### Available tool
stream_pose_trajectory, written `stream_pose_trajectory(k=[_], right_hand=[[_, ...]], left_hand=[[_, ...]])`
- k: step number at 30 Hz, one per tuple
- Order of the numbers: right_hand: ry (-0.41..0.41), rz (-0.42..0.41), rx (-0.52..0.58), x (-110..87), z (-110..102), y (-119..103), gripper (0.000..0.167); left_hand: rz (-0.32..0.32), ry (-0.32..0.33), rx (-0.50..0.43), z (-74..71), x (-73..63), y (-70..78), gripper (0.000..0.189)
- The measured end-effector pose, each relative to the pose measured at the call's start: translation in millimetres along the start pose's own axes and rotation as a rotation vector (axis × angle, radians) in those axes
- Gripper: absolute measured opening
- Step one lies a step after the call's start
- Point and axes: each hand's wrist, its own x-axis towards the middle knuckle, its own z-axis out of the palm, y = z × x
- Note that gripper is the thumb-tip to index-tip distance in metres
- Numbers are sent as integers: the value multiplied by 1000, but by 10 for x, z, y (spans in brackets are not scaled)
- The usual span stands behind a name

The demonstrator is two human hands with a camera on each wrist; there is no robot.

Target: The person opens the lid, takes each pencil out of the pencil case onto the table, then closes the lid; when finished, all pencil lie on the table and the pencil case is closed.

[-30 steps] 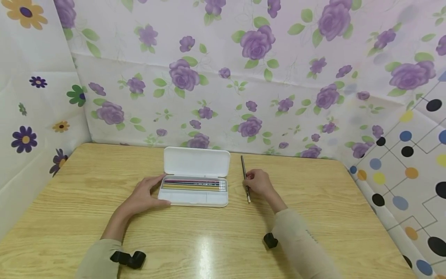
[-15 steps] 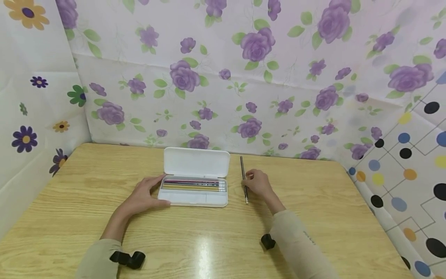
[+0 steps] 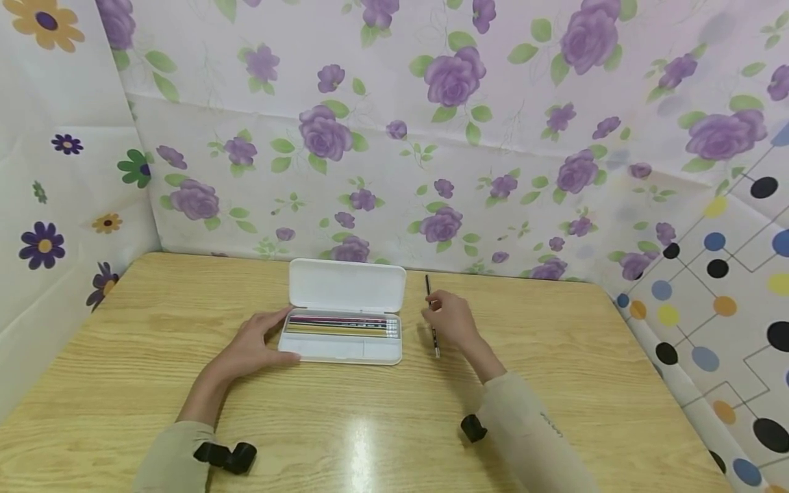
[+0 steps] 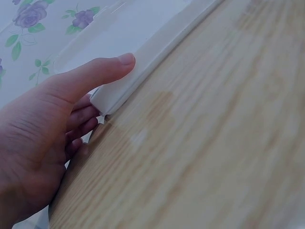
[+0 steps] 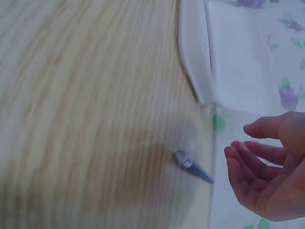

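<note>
A white pencil case [image 3: 333, 350] lies with its lid [image 3: 347, 286] raised, several pencils [image 3: 339, 326] side by side in its back compartment. My left hand [image 3: 249, 348] holds the case's left end, thumb on the front rim and fingers at the far side; the left wrist view shows this thumb [image 4: 107, 71] over the edge. Right of the case, a dark pencil [image 3: 435, 342] rests on the table, eraser end toward me. Just over it hovers my right hand [image 3: 453, 320], hiding its middle. In the right wrist view, that hand's fingers are loosely bent, apart from the pencil [image 5: 193, 167].
The wooden table [image 3: 308, 424] meets a flowered sheet [image 3: 382, 171] close behind the case. A dotted sheet [image 3: 696, 329] borders the right side, and another flowered sheet [image 3: 74, 205] the left. Both sleeves carry black wrist cameras.
The pencil has shifted slightly left, in my right fingers at first. Now those fingers have let go and risen a little away from it. My left hand has stayed on the case.
</note>
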Motion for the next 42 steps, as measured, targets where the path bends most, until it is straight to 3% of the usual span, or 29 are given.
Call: stream_pose_trajectory(k=[11, 19, 25, 31, 42], right_hand=[[-219, -291, -14, 59, 219, -374, 22], [-298, -413, -21, 92, 462, -498, 25], [-304, -462, -67, 84, 572, -525, 24], [-255, -497, -122, 91, 642, -545, 19], [-252, -504, -330, 116, 701, -595, 19]], left_hand=[[21, 2, 6, -7, 4, 9, 100], [32, 7, 7, 2, 8, 2, 100], [26, 10, 7, 5, 11, 5, 101], [27, 13, 15, 4, 13, 2, 101], [38, 17, 7, 6, 9, 2, 99]])
